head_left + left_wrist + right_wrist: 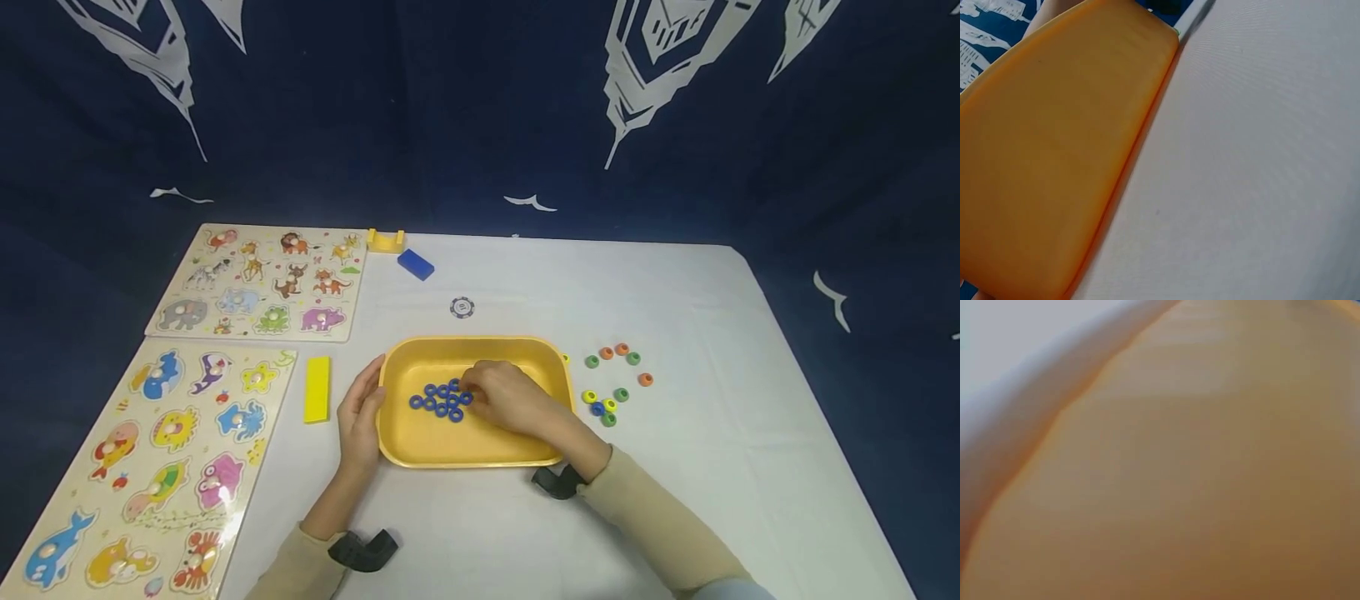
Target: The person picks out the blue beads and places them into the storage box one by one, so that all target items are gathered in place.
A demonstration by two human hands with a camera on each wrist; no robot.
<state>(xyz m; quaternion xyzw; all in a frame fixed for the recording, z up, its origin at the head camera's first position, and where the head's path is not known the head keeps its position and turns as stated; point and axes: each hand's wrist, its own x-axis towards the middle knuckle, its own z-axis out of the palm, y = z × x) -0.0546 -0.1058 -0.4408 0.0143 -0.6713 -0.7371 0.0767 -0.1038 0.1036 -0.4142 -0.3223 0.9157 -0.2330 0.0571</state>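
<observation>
A yellow tray (480, 454) lies on the white table, with several small blue ring beads (442, 410) grouped in its left half. My left hand (360, 425) holds the tray's left side, fingers and thumb at the rim. Inside the tray, my right hand (513, 400) reaches down at the right edge of the blue beads with bent fingers. Its fingertips are partly hidden, so whether a bead is pinched there is unclear. The tray's outer wall (1066, 150) fills much of the left wrist view. The right wrist view is blurred, mostly yellow tray surface (1197, 475).
Right of the tray lie several loose beads: orange (646, 379), green (621, 394), yellow (589, 396) and one blue (597, 409). Two puzzle boards (258, 329) (161, 450) cover the left side. A yellow block (317, 390), blue block (416, 264), yellow bracket-shaped piece (386, 242) and round chip (462, 307) lie nearby.
</observation>
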